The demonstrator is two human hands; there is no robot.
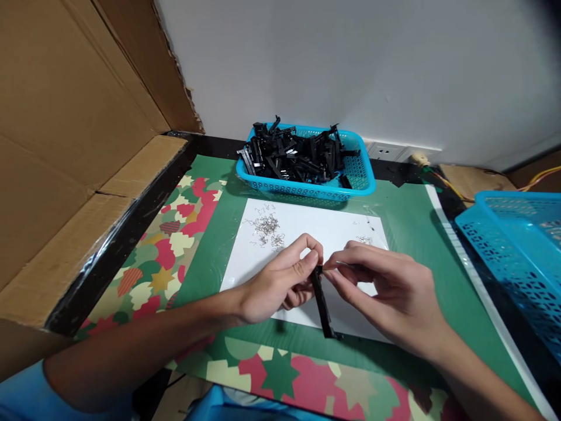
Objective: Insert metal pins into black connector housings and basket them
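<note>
My left hand (289,275) is closed on one end of a long, narrow black plastic part (323,307), thumb and fingers pinching its upper end. The part's lower end, with a small hooked tip, points down toward me above the white sheet (302,219). My right hand (390,286) is closed in a pinch right beside that upper end. Something thin and greyish shows between its fingers, too small to make out. Small bent metal wire pieces (266,227) lie in a pile on the sheet, and a few more wire pieces (363,240) lie toward its right.
Behind the sheet, a blue plastic basket (307,190) holds many similar black parts (293,153). Another blue basket (495,234) stands at the right. Cardboard (65,117) walls the left side. A plug (421,159) with wires sits in a wall socket at the back.
</note>
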